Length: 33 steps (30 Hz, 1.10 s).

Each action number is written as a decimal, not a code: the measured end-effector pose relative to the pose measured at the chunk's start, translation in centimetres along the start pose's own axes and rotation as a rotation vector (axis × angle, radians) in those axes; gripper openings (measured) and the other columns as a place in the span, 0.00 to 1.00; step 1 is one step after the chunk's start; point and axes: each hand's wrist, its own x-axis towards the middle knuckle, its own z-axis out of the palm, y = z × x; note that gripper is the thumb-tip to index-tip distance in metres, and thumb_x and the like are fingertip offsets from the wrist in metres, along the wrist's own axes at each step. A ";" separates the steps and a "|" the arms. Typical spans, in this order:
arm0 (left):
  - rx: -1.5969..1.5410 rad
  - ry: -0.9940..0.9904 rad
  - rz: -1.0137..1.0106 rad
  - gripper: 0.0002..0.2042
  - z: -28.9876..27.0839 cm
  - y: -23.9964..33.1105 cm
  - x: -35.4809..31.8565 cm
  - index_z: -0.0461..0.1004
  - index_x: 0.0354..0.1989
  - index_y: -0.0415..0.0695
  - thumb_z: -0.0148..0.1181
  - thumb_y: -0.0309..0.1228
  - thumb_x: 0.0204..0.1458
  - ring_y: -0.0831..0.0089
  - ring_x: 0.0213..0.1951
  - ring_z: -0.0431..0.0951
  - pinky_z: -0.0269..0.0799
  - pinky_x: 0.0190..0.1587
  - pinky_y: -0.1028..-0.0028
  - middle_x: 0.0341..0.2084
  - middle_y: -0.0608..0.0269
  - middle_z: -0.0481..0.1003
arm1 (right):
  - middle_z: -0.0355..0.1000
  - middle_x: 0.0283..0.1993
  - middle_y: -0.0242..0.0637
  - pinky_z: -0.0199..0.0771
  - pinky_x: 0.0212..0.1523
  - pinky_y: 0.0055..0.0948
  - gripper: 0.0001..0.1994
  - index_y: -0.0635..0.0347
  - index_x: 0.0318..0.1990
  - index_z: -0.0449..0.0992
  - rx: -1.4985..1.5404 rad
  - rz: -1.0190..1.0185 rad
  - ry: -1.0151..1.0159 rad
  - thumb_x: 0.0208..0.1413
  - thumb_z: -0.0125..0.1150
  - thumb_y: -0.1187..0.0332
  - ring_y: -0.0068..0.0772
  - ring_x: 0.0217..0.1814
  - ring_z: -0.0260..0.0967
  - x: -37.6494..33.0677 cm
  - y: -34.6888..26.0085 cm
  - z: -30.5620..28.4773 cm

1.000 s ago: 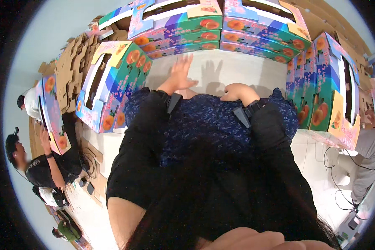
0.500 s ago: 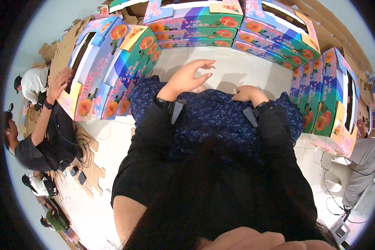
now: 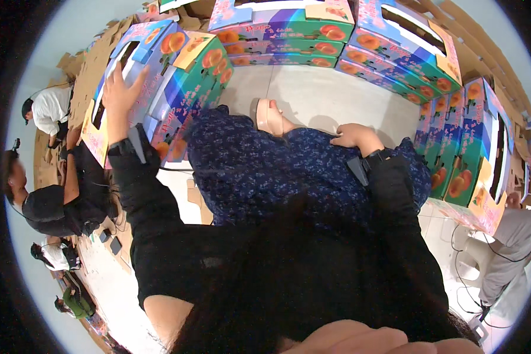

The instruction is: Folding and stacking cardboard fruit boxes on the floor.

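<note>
My left hand (image 3: 124,97) reaches out to the left, its fingers spread over the side of a peach-printed carton (image 3: 137,76) near its dark handle slot. Whether the fingertips touch the cardboard I cannot tell. A second carton (image 3: 189,88) stands right beside that one. On my lap, my right hand (image 3: 359,136) rests with relaxed fingers stretched over the dark blue patterned skirt (image 3: 312,162) and holds nothing. Both wrists wear black bands with a grey piece.
Stacked peach cartons (image 3: 283,32) stand ahead, with another stack (image 3: 398,50) beside them and upright cartons (image 3: 460,135) at the right. My foot in a beige sandal (image 3: 269,118) is on the pale floor. A co-worker in black (image 3: 53,203) sits left; cables (image 3: 463,283) lie at the right.
My left hand has moved left from above my lap to the carton, fingers now spread. The co-worker's hand has drawn back from that carton. My right hand stays on the skirt.
</note>
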 end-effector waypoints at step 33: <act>0.158 0.384 1.136 0.18 -4.3 9.7 -5.4 0.65 0.51 0.63 0.52 0.31 0.50 0.72 0.61 0.64 0.47 0.64 0.60 0.54 0.66 0.68 | 0.64 0.58 0.46 0.70 0.49 0.42 0.38 0.43 0.66 0.57 0.029 -0.281 1.463 0.44 0.64 0.68 0.51 0.52 0.67 -9.2 -2.8 -7.5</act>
